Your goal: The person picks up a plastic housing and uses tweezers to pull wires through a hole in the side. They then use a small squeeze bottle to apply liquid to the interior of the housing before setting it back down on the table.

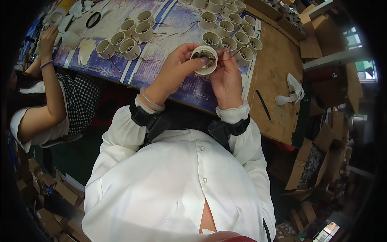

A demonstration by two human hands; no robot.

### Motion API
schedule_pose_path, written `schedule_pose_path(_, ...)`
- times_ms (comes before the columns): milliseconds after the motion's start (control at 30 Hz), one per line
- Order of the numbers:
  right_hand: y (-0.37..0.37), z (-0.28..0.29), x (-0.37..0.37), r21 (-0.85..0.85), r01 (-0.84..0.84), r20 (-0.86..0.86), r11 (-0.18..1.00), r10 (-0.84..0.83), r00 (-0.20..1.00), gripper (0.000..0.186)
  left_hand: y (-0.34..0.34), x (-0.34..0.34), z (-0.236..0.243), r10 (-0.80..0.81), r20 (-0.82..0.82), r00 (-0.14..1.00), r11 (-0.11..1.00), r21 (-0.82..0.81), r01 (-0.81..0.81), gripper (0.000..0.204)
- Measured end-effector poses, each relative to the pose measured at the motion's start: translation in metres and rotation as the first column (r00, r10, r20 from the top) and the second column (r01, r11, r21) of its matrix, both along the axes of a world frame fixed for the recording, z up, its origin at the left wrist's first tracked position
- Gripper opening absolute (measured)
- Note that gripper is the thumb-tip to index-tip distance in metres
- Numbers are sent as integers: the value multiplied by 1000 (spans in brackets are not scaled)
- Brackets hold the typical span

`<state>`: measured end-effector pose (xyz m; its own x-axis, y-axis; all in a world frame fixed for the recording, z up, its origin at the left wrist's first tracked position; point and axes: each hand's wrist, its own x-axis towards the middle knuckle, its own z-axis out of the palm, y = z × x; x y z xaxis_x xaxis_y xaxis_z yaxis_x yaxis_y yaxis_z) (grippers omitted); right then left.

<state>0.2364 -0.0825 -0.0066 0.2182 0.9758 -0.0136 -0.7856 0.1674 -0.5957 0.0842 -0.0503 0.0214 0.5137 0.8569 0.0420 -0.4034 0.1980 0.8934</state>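
A white round cup (204, 68) is held over the table, tipped so that its opening faces up toward me. My left hand (177, 70) grips it from the left, with the thumb reaching inside over contents too small to make out. My right hand (225, 76) is closed at the cup's right side, its thumb and forefinger by a thin dark wire (238, 55) that runs out to the right. Just beyond my hands stand several similar white cups (208, 25) holding small bits, some with thin wires trailing onto the purple-and-white tabletop (161, 64).
Several more cups (129, 54) stand left of centre, near a black ring (93, 20). A co-worker (48, 105) sits at the left. Brown board (278, 121) lies at the right with a dark strip (263, 105) and crumpled white plastic (294, 86). Cardboard boxes (306, 165) crowd both sides.
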Motion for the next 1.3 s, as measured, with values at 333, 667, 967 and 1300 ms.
schedule_pose_path(333, -11, 10, 13, -124, -74, 135, 989, 91, 987, 18, 6, -16, 10, -221, 171, 960, 953, -173, 250, 34)
schedule_pose_path(667, -28, 45, 19, 316, 9, 851, 949, -288, 440, 33, 11, -23, 0, -267, 306, 914, 876, -317, 363, 36)
schedule_pose_path(967, -25, 47, 24, 369, 3, 892, 929, -356, 279, 18, 5, -20, 10, -256, 223, 941, 909, -275, 313, 37)
schedule_pose_path(1300, -29, 52, 23, 346, 10, 934, 938, -346, 88, 8, 0, -16, 14, -189, 67, 980, 970, -143, 196, 48)
